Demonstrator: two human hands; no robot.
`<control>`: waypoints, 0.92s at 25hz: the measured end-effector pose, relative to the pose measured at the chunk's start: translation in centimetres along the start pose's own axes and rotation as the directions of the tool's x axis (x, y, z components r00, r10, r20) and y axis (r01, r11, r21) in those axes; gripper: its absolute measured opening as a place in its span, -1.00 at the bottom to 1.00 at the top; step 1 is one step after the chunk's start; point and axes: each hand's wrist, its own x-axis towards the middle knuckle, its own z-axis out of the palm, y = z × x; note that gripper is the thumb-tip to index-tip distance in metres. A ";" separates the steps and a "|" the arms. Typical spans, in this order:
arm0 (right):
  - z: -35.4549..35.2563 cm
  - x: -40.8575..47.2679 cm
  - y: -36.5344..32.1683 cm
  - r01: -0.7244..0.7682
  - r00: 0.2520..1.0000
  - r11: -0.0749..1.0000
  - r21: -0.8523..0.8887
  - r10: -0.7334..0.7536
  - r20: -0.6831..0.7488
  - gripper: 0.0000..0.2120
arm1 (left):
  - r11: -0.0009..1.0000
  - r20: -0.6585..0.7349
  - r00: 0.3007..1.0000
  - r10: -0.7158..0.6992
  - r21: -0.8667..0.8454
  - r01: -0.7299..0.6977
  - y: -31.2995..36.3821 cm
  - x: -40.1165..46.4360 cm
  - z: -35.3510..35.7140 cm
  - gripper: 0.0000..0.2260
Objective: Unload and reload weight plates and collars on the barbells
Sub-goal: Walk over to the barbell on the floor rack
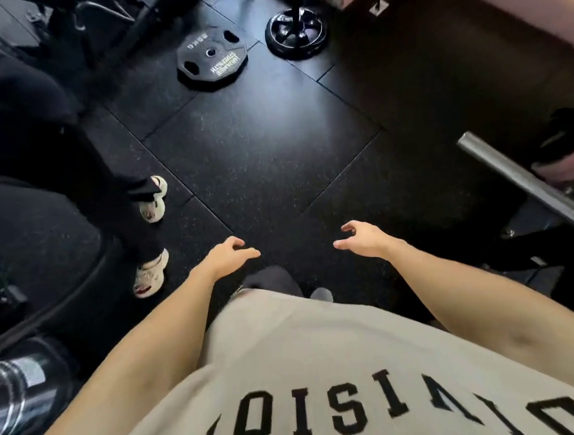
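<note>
Left hand (228, 258) and right hand (363, 238) loose and holding nothing, flat black round weight plate (211, 53) on dark rubber floor (266, 150) at twelve o'clock, grey metal bar (530, 184) at three o'clock

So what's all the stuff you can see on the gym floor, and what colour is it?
weight plate: one, black with pale lettering, flat on the floor, far centre
round stand base: one, black, right of the plate, a pole rising from it
bar: one, grey metal, slanting at the right
barbell sleeve: one, shiny metal, bottom left
floor mats: black rubber tiles
other person's shoes: two, white, left side
shirt: one, beige with black letters, bottom
left hand: empty, fingers loosely curled
right hand: empty, fingers loosely curled
</note>
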 end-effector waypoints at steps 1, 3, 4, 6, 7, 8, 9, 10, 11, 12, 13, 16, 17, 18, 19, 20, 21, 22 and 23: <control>-2.0 1.8 -1.1 -0.002 1.000 1.000 0.002 0.002 -0.004 -0.37 | 1.000 0.002 1.000 0.006 -0.005 -0.006 1.7 1.8 -1.2 -0.37; -5.7 5.3 -2.9 -0.024 1.000 1.000 0.000 0.024 -0.001 -0.37 | 1.000 0.017 1.000 -0.006 0.002 0.006 4.5 5.5 -3.6 -0.36; -7.4 7.2 -3.8 -0.039 0.999 0.999 -0.004 0.039 0.011 -0.36 | 1.000 0.032 0.999 -0.011 0.009 0.011 5.8 7.6 -4.9 -0.35; -10.5 11.6 -5.7 -0.071 0.997 0.997 0.000 0.071 0.033 -0.35 | 1.000 0.060 0.998 -0.020 0.016 0.019 8.3 12.3 -7.8 -0.35; -12.0 13.7 -6.7 -0.081 0.996 0.997 0.002 0.081 0.038 -0.35 | 1.000 0.071 0.997 -0.022 0.024 0.021 9.7 14.6 -9.4 -0.35; -13.7 15.6 -7.7 -0.089 0.996 0.996 0.008 0.088 0.034 -0.34 | 0.999 0.075 0.997 -0.016 0.036 0.014 11.2 16.8 -11.1 -0.35; -15.9 17.9 -9.2 -0.098 0.995 0.995 0.020 0.098 0.023 -0.34 | 0.998 0.085 0.996 -0.004 0.058 -0.001 13.3 19.6 -13.4 -0.34; -18.2 19.9 -10.8 -0.107 0.994 0.994 0.037 0.107 0.011 -0.34 | 0.996 0.104 0.995 0.008 0.085 -0.017 15.6 22.1 -15.9 -0.34; -20.5 21.7 -12.6 -0.108 0.994 0.993 0.054 0.109 -0.007 -0.34 | 0.993 0.120 0.993 0.017 0.110 -0.030 18.0 24.4 -18.4 -0.34; -23.0 23.5 -14.4 -0.098 0.995 0.993 0.067 0.100 -0.028 -0.35 | 0.989 0.126 0.992 0.029 0.138 -0.046 20.6 26.7 -21.0 -0.34; -25.6 25.1 -16.0 -0.084 0.994 0.992 0.094 0.089 -0.057 -0.35 | 0.985 0.121 0.992 0.043 0.159 -0.062 23.2 28.8 -23.4 -0.34; -31.3 29.2 -19.4 -0.067 0.991 0.985 0.162 0.085 -0.105 -0.36 | 0.970 0.147 0.985 0.088 0.211 -0.118 29.8 33.6 -28.6 -0.37; -32.8 30.7 -20.2 -0.080 0.990 0.983 0.165 0.098 -0.105 -0.36 | 0.969 0.168 0.981 0.094 0.210 -0.129 31.8 35.3 -29.8 -0.38; -34.3 32.3 -20.9 -0.100 0.988 0.981 0.165 0.118 -0.101 -0.35 | 0.969 0.184 0.978 0.095 0.209 -0.134 33.6 36.9 -30.9 -0.38; -35.8 33.8 -21.6 -0.126 0.985 0.978 0.169 0.143 -0.094 -0.35 | 0.967 0.192 0.977 0.090 0.218 -0.132 35.3 38.6 -32.0 -0.39; -37.3 35.4 -22.1 -0.144 0.984 0.974 0.173 0.160 -0.080 -0.34 | 0.963 0.203 0.976 0.083 0.234 -0.131 37.0 40.3 -32.9 -0.39; -38.6 37.1 -22.3 -0.156 0.984 0.971 0.178 0.170 -0.062 -0.34 | 0.959 0.213 0.974 0.075 0.252 -0.129 38.6 42.1 -33.5 -0.39; -40.1 39.0 -22.4 -0.164 0.983 0.970 0.180 0.175 -0.048 -0.34 | 0.956 0.220 0.973 0.069 0.266 -0.128 40.4 44.1 -34.2 -0.39; -41.7 40.7 -22.6 -0.173 0.983 0.969 0.176 0.182 -0.036 -0.34 | 0.952 0.225 0.972 0.063 0.280 -0.126 42.2 45.9 -35.0 -0.39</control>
